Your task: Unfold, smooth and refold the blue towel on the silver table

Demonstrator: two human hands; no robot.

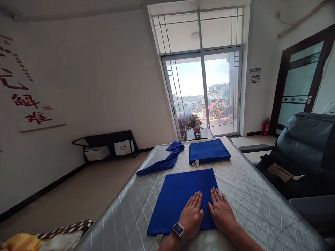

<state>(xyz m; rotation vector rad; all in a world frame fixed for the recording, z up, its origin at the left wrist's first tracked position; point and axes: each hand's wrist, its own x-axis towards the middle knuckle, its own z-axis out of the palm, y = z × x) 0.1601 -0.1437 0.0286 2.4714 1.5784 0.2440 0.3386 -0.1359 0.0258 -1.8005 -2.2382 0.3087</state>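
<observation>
The flat blue cloth lies on the quilted mattress, directly under the two hands, and it spreads from them to the left and away from the person. The left hand rests nearer to the middle of this cloth, while the right hand is at its right edge. Both are palm down with straight fingers, gripping nothing, and a narrow gap is between them. Which side of the cloth is longer, I cannot tell surely.

Blue pieces are three: this flat cloth; one thick blue pad beyond it, a little to the right; one crumpled blue strip beyond it to the left, slanting lengthwise. I count one watch, on the left wrist.
</observation>
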